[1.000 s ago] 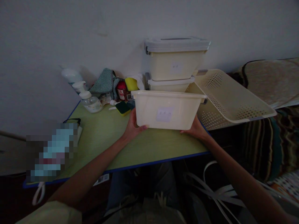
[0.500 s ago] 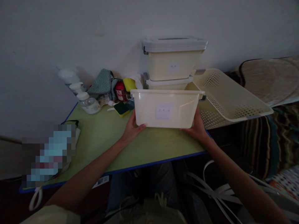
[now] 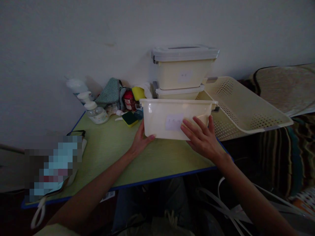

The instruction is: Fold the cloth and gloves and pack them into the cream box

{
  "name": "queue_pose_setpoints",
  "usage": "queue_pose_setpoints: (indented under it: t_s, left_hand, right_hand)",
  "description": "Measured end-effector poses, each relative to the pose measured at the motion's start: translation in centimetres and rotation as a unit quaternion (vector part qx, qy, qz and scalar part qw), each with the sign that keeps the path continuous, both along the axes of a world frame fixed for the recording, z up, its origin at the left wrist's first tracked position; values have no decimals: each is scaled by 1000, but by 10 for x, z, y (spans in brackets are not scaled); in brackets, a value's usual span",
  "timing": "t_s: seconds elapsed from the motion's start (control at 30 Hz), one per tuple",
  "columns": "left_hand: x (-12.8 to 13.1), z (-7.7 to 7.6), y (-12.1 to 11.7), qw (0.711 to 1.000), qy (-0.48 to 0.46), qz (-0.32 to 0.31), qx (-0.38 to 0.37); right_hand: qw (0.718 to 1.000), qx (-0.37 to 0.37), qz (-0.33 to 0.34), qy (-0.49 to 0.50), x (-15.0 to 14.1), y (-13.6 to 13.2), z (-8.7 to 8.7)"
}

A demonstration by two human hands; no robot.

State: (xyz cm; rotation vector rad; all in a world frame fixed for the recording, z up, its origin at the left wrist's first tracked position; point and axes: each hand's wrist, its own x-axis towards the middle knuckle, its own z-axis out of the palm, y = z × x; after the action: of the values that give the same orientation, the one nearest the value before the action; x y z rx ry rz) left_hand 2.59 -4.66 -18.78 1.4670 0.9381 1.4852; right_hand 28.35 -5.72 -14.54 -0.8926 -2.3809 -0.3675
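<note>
In front of me is an open cream storage box [image 3: 157, 118], its front wall facing me. A paper label [image 3: 174, 122] with writing is stuck on that wall. My left hand [image 3: 141, 139] grips the lower left corner, thumb at the front and fingers around the side, partly hidden. Against the right part of the front wall lies my right hand [image 3: 203, 139], fingers spread, fingertips at the label's right edge. Behind the box rises a stack: a lidded cream box [image 3: 169, 73] with a grey lid stands on another box [image 3: 177, 94].
To the right, a perforated cream basket [image 3: 248, 108] leans by the green table [image 3: 110, 164]. At the left back are a pump bottle [image 3: 97, 113], a grey cloth [image 3: 110, 93], a red container [image 3: 129, 100] and a green-yellow sponge [image 3: 130, 119]. A blurred-out item [image 3: 56, 164] lies at the left edge.
My right hand has moved from the box's lower right corner onto its front wall, fingers now spread near the label. My left hand keeps its hold. The view has shifted slightly.
</note>
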Motion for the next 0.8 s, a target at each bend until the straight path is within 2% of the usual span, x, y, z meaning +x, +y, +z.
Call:
queue_pose_setpoints:
  t_s: [0.17,0.8]
  left_hand:
    - [-1,-6,5,1000,-5,-2,16]
    - [-2,-8,4,999,16,-8,28]
  right_hand:
    - [995,77,-3,-64,-8,-3,12]
    - [992,109,-5,-57,-4,-7,7]
